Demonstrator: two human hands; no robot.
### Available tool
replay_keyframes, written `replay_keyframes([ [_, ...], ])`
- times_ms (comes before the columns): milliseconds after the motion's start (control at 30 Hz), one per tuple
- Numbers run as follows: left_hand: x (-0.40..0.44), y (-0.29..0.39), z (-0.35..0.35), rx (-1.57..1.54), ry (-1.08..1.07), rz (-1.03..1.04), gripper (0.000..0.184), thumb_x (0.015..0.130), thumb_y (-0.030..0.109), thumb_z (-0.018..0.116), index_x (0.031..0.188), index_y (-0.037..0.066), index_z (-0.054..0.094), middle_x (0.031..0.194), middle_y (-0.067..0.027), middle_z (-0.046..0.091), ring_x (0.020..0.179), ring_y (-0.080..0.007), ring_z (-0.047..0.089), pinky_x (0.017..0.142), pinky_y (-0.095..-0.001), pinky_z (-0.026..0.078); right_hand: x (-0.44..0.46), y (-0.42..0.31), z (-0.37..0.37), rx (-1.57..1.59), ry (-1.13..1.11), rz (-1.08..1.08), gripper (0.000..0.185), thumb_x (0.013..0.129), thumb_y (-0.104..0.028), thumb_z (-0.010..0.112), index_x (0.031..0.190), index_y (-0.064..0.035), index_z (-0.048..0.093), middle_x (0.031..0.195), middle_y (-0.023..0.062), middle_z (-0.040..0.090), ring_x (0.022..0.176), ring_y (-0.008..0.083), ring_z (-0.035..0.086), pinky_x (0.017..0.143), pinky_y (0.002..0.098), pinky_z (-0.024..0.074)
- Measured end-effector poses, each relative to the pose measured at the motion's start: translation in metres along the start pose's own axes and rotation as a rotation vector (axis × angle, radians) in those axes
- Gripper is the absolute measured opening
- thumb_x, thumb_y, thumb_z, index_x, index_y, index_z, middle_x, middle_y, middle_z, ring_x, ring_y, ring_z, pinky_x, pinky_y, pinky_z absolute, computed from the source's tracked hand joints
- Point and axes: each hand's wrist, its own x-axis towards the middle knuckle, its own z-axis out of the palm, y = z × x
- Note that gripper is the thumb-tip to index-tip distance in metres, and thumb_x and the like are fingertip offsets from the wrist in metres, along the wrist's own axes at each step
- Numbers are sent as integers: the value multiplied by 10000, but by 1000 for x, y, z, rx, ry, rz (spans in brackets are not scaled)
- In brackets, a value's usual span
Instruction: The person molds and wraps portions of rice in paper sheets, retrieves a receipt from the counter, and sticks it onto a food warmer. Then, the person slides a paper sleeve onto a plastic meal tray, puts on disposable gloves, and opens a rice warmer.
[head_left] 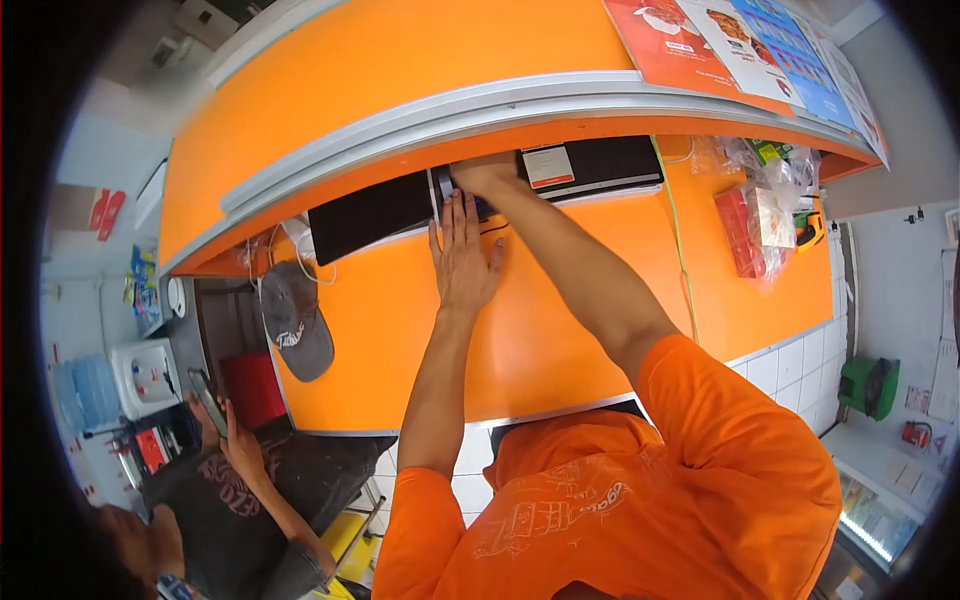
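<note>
My left hand (465, 262) lies palm down on the orange desk (560, 350), its fingers stretched forward. The fingertips reach the near end of a narrow grey-and-white upright piece (440, 190), between two dark flat devices. My right hand (487, 175) reaches under the raised counter beside that piece; its fingers are hidden, so what it touches or holds does not show. Left of my hands is a black flat panel or box (370, 217). On the right lies another black flat device (615, 163), bearing a white-and-red card (548, 167). A short dark cable (494, 229) shows near my left hand.
A grey cap (297, 320) and white cables lie at the left. A green-yellow cable (680, 250) crosses the desk near a red box (738, 232) and plastic bags. The raised counter (420, 70) overhangs. A seated person (250, 480) holds a phone (207, 400) at lower left.
</note>
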Motion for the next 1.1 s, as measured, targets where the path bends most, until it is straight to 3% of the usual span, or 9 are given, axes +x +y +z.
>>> replay_keyframes([
  [100, -2, -11, 9, 70, -98, -3, 714, 977, 399, 542, 1526, -18, 359, 1645, -183, 281, 1554, -326, 163, 1244, -544, 87, -31, -21, 6, 2, 215, -71, 397, 856, -136, 616, 1248, -88, 661, 1177, 189, 687, 1225, 400, 568, 1033, 536, 421],
  [200, -2, -14, 12, 74, -172, -46, 732, 946, 403, 577, 1510, -20, 380, 1608, -198, 334, 1547, -327, 178, 1237, -557, 79, -47, 1, 2, 165, -71, 27, 301, 815, -87, 640, 1104, -75, 726, 1041, 181, 730, 1090, 384, 665, 1005, 465, 483],
  [300, 0, -1, 4, -39, -266, -181, 720, 932, 381, 599, 1499, -11, 390, 1599, -200, 338, 1530, -344, 210, 1230, -553, 112, -56, 45, -16, 564, -86, 81, 294, 800, 39, 561, 1048, -9, 711, 973, 185, 719, 951, 378, 691, 886, 409, 535],
  [400, -3, 3, 7, 72, 7, -44, 711, 891, 293, 674, 1478, -3, 400, 1576, -209, 348, 1494, -352, 266, 1206, -560, 168, -81, 61, -57, 862, 86, 196, 298, 803, 100, 493, 1018, 34, 687, 927, 171, 706, 831, 331, 692, 781, 343, 539],
  [533, -13, 31, -38, -329, -173, -14, 745, 816, 136, 775, 1454, 11, 409, 1515, -208, 423, 1442, -326, 361, 1171, -541, 235, -160, 76, -81, 804, -73, 19, 175, 847, 54, 560, 992, 37, 656, 872, 97, 677, 835, 187, 629, 790, 332, 496],
  [633, -26, 38, -31, -1381, -458, -189, 663, 865, 128, 744, 1444, 26, 436, 1414, -160, 548, 1358, -284, 485, 1148, -463, 317, -212, 86, -98, 906, -325, 182, 87, 890, -1, 605, 959, 22, 652, 829, 64, 637, 801, 159, 575, 777, 324, 472],
  [767, -42, 71, -35, -1943, -366, -414, 571, 992, 414, 619, 1399, 31, 503, 1335, -117, 617, 1260, -221, 562, 1097, -385, 405, -239, 81, -138, 875, -305, 211, 51, 913, -28, 617, 937, 5, 649, 777, 40, 601, 766, 138, 546, 754, 305, 457],
  [867, -60, 90, -30, -1619, -343, -165, 626, 1006, 527, 548, 1365, 14, 532, 1374, -148, 594, 1281, -234, 550, 1111, -402, 399, -249, 81, -154, 898, -307, 257, 50, 913, -27, 616, 940, 0, 648, 767, 32, 603, 774, 123, 555, 735, 300, 458],
  [1100, -75, 124, -26, -1501, -107, -516, 200, 970, 80, 685, 1136, -32, 669, 1086, -105, 730, 946, -144, 689, 853, -297, 543, -259, 86, -183, 936, -418, 185, 78, 940, -71, 630, 942, 2, 655, 803, 43, 644, 768, 128, 588, 711, 308, 477],
])
